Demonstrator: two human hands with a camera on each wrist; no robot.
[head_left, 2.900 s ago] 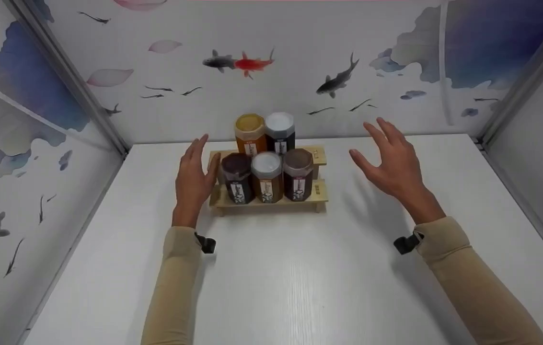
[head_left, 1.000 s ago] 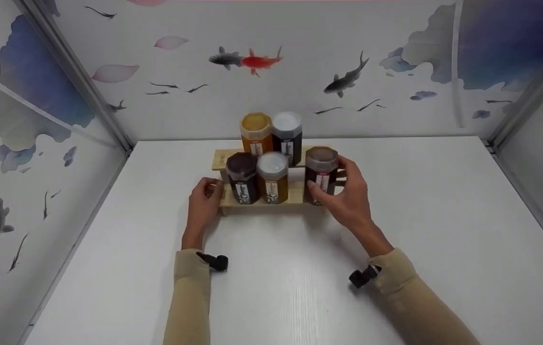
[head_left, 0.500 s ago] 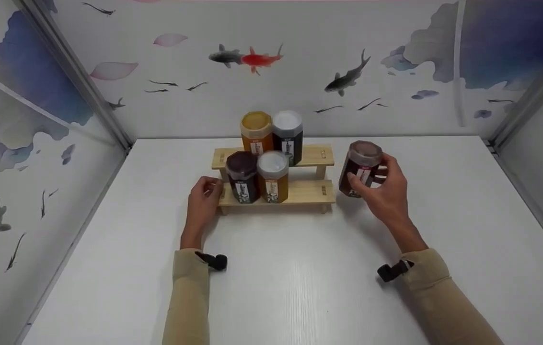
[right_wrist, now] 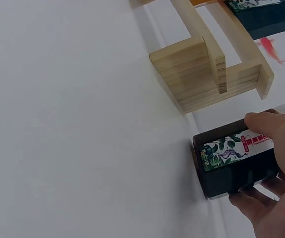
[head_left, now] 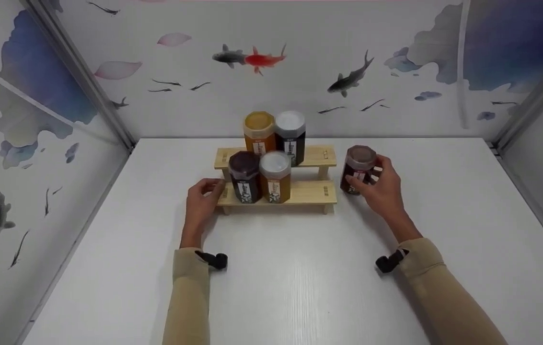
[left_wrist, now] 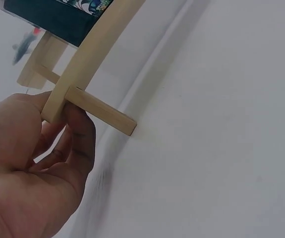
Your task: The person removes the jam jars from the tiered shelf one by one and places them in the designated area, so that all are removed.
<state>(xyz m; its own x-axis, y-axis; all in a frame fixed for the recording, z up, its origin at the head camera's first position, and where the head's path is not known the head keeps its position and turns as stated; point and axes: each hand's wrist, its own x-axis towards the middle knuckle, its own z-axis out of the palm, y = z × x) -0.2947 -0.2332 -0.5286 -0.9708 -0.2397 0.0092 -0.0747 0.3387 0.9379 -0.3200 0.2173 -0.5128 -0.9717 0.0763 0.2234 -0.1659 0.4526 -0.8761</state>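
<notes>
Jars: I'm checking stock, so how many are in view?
5. Two on the rack's upper step: amber jar, black jar. Two on the lower step: dark jar, white-lidded jar. One brown jar on the table, gripped by the right hand.

White table (head_left: 300, 287) enclosed by walls (head_left: 194, 110) painted with fish.

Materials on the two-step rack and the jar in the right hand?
Two-step rack: pale unfinished-looking wood, with visible grain and stacked end boards in the right wrist view. Dark brown hexagonal jar gripped by the right hand: clear glossy wall, glass or plastic, can't tell which; printed paper-like label; lid likely plastic.
</notes>
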